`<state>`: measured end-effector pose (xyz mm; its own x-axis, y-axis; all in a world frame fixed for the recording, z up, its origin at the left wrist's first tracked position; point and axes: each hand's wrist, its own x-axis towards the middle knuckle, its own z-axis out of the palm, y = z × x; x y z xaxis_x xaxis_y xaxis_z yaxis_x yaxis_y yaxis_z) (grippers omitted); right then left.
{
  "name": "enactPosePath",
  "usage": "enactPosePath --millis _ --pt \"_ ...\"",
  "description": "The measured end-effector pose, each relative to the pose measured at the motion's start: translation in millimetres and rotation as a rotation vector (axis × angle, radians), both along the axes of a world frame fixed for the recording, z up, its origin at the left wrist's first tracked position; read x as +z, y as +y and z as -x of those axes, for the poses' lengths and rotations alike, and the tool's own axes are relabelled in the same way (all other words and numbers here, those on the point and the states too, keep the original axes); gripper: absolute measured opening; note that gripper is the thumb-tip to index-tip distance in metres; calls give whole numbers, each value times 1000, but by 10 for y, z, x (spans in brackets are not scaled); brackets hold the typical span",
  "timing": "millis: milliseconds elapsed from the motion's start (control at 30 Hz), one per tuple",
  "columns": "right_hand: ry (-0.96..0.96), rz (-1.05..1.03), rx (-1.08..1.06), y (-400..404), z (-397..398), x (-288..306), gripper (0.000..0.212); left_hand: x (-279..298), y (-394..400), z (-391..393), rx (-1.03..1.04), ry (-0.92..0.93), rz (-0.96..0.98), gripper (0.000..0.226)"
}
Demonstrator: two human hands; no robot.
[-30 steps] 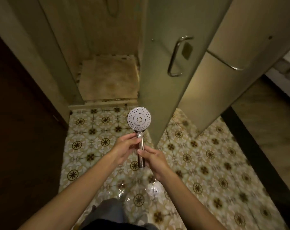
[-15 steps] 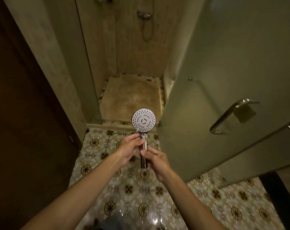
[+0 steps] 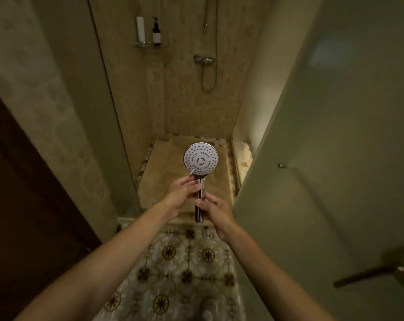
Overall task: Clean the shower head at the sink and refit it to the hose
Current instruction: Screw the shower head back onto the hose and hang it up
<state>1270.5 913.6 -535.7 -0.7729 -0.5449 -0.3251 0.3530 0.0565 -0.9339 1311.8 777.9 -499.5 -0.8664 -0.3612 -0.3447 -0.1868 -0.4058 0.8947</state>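
The chrome shower head [image 3: 200,160] stands upright in front of me, its round white spray face towards the camera. My left hand [image 3: 182,193] pinches the top of its handle, just under the face. My right hand [image 3: 216,210] grips the handle lower down; the handle's dark bottom end shows beneath my fingers. The shower hose [image 3: 213,66] hangs in a loop from the mixer tap [image 3: 203,59] on the far wall of the stall, well beyond the shower head and apart from it.
The open glass shower door [image 3: 335,170] stands close on my right, with its metal handle [image 3: 377,272] at the lower right. A wall shelf [image 3: 152,44] holds two bottles. A dark wall lines the left. Patterned floor tiles [image 3: 187,269] lead to the stall's raised threshold.
I have moved forward to the stall entrance and my view has tilted up, bringing the hose, tap and shelf into sight. Both hands keep the same hold on the shower head.
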Motion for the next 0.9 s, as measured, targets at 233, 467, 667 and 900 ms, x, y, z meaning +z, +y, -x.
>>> enactPosePath --millis 233,467,667,900 --pt "102 -15 17 -531 1247 149 45 88 -477 1188 18 29 80 56" --pt "199 -18 50 -915 2421 367 46 260 -929 2335 57 58 147 58" --pt "267 -22 41 -1263 3236 490 44 377 -1289 3145 63 83 171 45" --pt "357 -27 64 -1890 4192 650 44 572 -1915 4051 70 121 167 55"
